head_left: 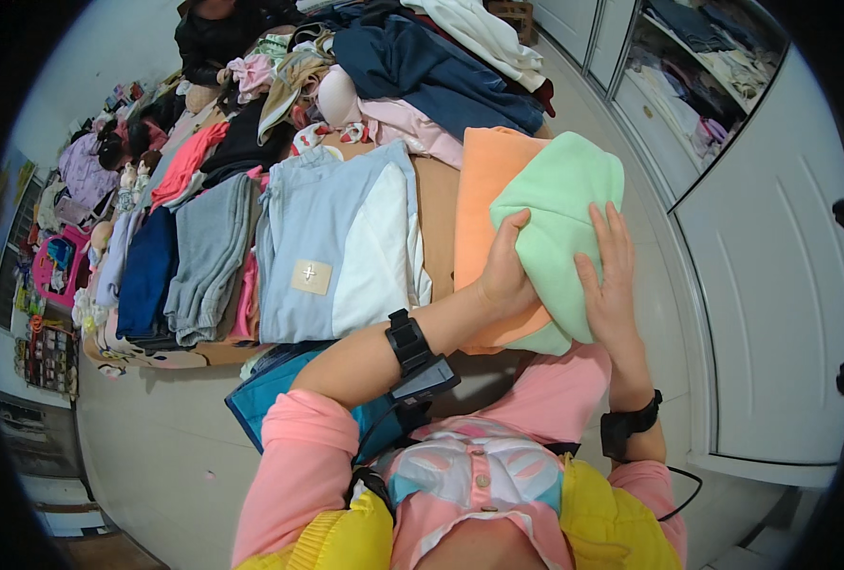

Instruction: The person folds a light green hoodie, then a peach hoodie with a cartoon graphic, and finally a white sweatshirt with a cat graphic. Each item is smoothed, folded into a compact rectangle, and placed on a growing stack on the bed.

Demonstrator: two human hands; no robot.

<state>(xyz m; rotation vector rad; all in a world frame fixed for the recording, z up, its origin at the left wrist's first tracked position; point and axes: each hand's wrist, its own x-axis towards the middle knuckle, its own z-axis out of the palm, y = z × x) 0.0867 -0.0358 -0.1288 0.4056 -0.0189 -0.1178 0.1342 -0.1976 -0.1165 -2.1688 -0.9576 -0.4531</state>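
Right now your left hand [505, 275] is curled around the near-left edge of a folded mint-green garment [559, 223], thumb on top and the fingers tucked underneath where they are hidden. Your right hand [610, 280] lies flat and open on the top of the same garment, fingers stretched out and slightly spread, pressing rather than gripping. That green piece sits on a folded orange garment [483, 190], which rests on the brown table surface [436, 214] directly ahead of you. Just to the left of them lies a light blue and white top [336, 252] with a small square patch, and beyond it a grey folded piece [208, 256] and a dark blue one [146, 271] lie side by side. Further back the table carries a loose heap of clothes, among them a navy garment [431, 66] and a pale pink one [407, 123]. A black band [408, 340] wraps your left wrist and another [631, 423] your right. At the far end of the table another person in dark clothing [208, 38] is partly in view. On your right, white cupboard doors [773, 275] stand beside open shelves of folded clothes [702, 66]
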